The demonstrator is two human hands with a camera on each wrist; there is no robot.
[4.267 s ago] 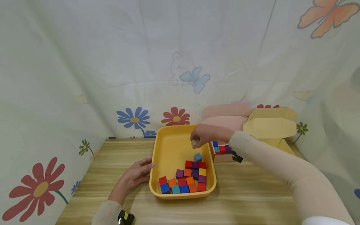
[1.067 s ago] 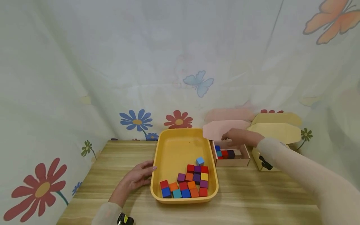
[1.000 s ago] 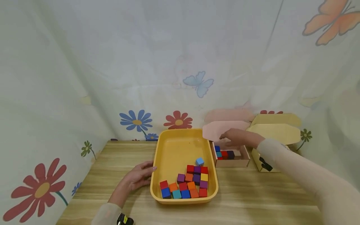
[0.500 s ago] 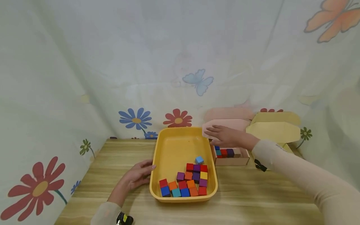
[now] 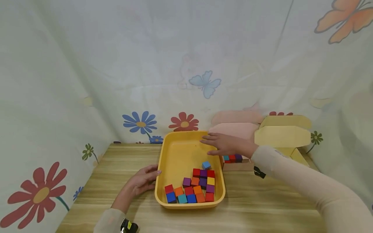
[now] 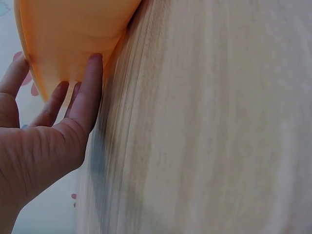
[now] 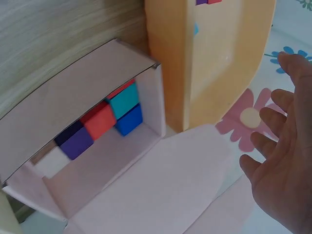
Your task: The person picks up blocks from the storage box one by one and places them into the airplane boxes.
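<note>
A yellow tray (image 5: 177, 155) holds several coloured cubes in its front half, with a light blue cube (image 5: 206, 165) behind them. My left hand (image 5: 141, 182) touches the tray's left side, fingers extended against its wall. Over the tray's back right rim, my right hand (image 5: 224, 144) is spread and holds nothing. Right of the tray is an open pink box (image 5: 237, 166), partly covered by my right hand and forearm. Inside it, the right wrist view shows a row of cubes: a teal cube (image 7: 125, 100), a red cube (image 7: 100, 121), a purple cube (image 7: 76, 143) and a pale cube (image 7: 52, 162).
An open yellow box (image 5: 281, 136) stands right of the pink one, its lid raised and its front partly behind my right sleeve. Behind the wooden table (image 5: 131, 155) hangs a curtain (image 5: 175, 48) printed with flowers and butterflies.
My right hand held a pale cube over the tray, then was over the pink box. A pale cube now sits there, and the hand has moved left with fingers spread. My left hand stays put.
</note>
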